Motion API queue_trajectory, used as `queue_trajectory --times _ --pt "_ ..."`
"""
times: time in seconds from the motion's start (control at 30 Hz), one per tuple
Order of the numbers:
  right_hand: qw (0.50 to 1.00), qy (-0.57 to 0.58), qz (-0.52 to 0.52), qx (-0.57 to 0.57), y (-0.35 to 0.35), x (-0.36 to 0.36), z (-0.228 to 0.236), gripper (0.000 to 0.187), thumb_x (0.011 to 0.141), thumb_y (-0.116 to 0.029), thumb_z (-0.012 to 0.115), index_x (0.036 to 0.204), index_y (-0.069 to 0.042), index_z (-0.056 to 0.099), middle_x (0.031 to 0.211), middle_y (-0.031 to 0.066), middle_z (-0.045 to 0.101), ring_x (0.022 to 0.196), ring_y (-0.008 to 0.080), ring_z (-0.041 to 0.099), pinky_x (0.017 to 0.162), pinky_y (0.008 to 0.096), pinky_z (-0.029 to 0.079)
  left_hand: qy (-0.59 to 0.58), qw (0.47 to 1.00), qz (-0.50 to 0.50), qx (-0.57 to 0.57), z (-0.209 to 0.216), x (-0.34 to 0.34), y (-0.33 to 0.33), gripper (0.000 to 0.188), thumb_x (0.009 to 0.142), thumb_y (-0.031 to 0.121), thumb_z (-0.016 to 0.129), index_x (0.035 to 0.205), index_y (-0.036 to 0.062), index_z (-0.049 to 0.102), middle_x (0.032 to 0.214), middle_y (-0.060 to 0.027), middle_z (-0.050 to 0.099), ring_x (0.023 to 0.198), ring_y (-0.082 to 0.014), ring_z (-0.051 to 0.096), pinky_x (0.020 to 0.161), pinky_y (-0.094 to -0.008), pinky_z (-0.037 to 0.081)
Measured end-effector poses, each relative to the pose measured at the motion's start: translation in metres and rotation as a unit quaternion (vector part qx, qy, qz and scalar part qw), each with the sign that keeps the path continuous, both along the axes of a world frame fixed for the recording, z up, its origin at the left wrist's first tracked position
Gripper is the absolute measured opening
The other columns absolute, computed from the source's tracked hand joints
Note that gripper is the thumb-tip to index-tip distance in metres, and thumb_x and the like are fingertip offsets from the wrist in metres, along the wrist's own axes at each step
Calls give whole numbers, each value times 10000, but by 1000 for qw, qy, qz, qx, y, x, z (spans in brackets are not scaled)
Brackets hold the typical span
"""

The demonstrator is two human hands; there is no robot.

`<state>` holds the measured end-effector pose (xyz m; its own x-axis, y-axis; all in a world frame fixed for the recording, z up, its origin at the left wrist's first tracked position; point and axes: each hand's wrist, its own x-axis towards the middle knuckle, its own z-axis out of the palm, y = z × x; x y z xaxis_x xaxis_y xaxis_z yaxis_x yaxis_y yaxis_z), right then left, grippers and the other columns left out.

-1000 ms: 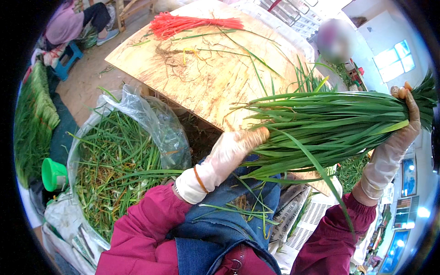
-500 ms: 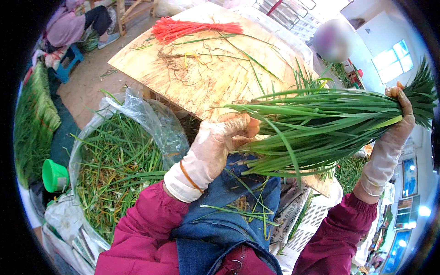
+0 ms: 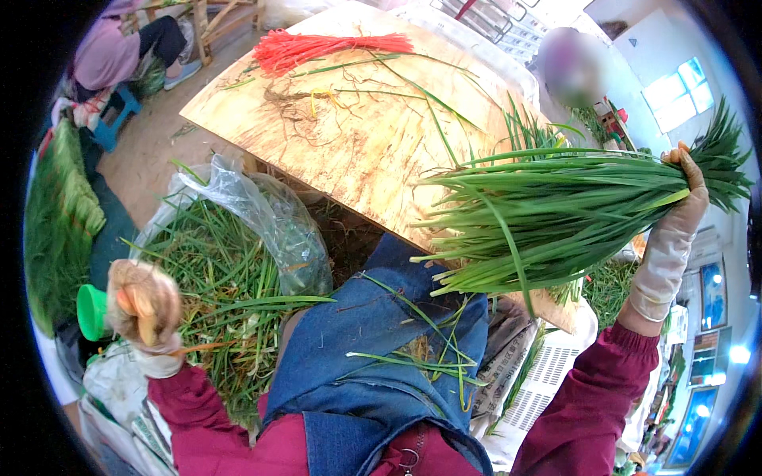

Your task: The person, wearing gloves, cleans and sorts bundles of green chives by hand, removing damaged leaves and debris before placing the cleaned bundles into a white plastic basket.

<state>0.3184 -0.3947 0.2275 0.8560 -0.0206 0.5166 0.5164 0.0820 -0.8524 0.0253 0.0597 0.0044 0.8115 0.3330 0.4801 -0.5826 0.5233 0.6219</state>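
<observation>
A thick bunch of garlic chives (image 3: 548, 210) is gripped near its dark leaf tips by my right hand (image 3: 689, 178), raised at the right. Its pale stem ends fan out leftward, over the corner of a wooden board. My left hand (image 3: 144, 305), in a thin, soiled whitish glove, is away from the bunch. It hangs at the left side of a plastic-lined container of leaf trimmings (image 3: 238, 278), with fingers curled and slightly blurred. Whether anything is inside those fingers is hidden. Loose leaves (image 3: 421, 365) lie on the blue denim apron (image 3: 341, 381) on my lap.
On the wooden board (image 3: 373, 143) lie a bundle of red ties (image 3: 325, 49), roots and stray leaves. A green cup (image 3: 92, 312) stands beside my left hand. Farther left is a heap of chives (image 3: 63, 222). Another person (image 3: 111, 51) sits at the upper left.
My left hand has left the stem ends and swung down left to the container of trimmings. The bunch stays in my right hand, and its stem ends show more openly.
</observation>
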Motion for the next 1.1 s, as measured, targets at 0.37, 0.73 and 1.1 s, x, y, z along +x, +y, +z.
queue_trajectory --times 0.37,0.73,1.1 --pt "1000 -13 6 -11 -3 -5 5 232 786 -65 532 982 56 515 769 96 575 701 170 555 651 259 477 192 792 204 542 7 109 -151 385 687 239 661 1008 46 575 1055 -139 538 991 -290 487 865 -369 371" --pt "999 -20 33 8 -14 -7 -8 242 806 -86 505 1005 51 497 769 85 558 754 190 525 745 294 442 342 891 2 297 -7 131 -174 89 745 73 588 782 -1 621 608 -48 569 526 -85 488 492 -231 408" --pt "981 -16 189 38 -35 -9 -11 196 833 -91 461 995 13 501 759 40 472 757 168 423 722 298 385 21 873 214 438 25 136 -167 200 707 31 626 905 20 599 772 -126 596 669 -246 577 601 -301 457"
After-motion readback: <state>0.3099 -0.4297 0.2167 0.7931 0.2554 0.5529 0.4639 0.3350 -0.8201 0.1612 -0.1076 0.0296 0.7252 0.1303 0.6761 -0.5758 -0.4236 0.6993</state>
